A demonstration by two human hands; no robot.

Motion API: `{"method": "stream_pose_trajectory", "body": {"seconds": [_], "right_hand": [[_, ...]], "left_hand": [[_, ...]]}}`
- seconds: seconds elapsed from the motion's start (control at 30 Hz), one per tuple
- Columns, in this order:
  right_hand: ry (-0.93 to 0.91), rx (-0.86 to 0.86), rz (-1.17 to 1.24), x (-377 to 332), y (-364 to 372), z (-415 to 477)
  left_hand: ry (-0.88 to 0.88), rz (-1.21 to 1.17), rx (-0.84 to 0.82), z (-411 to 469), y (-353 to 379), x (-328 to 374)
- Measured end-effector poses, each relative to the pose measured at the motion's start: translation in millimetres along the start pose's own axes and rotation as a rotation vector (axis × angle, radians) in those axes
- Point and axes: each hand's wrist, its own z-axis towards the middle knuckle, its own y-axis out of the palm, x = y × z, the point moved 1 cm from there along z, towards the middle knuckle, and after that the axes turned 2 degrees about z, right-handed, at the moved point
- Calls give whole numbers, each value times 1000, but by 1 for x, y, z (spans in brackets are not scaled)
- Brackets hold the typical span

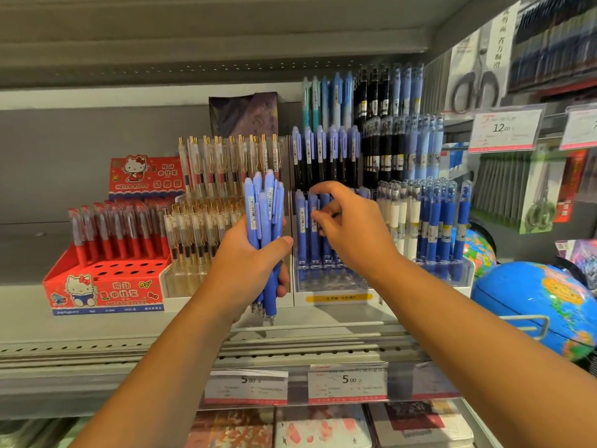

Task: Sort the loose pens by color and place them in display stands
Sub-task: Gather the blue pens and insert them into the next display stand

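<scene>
1. The left hand holds a thick bundle of periwinkle-blue plastic pens upright in front of the grey metal shelf. Its grip is wrapped around the lower half of the bundle, with the thumb across the front. The pen tips point down below the hand.
2. The right hand reaches to the tiered clear plastic display stand, just right of the bundle. Its fingers curve over the tops of the front row of matte blue pens. The grip is narrow, but I cannot tell if it pinches a pen or only touches the tops.
3. In this stand the matte blue pens stand upright in the lowest tier. The tier behind holds lilac-capped pens with black barrels, and the top tier holds teal and light-blue pens.
4. To the left, a second clear stand carries two tiers of transparent pens with gold metal clips.
5. At far left, a red cardboard box with a cartoon cat print holds red pens with clear caps in its rear rows. Its front rows show open round holes.
6. To the right, pens with dark-blue rubber sleeves and clear caps stand in another clear holder.
7. A glossy blue globe sits at the right end of the shelf.
</scene>
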Motion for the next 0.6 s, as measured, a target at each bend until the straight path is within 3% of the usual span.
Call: {"method": "stream_pose_trajectory", "body": {"seconds": [0.17, 0.27, 0.43, 0.6], "right_hand": [[-16, 96, -55, -6, -3, -3], [-17, 167, 183, -15, -7, -4], [134, -67, 715, -28, -5, -10], [133, -85, 766, -29, -1, -13]], "left_hand": [[38, 38, -7, 0, 1, 1], [56, 45, -4, -1, 1, 2], [75, 42, -29, -2, 1, 3], [68, 35, -108, -3, 2, 3]]}}
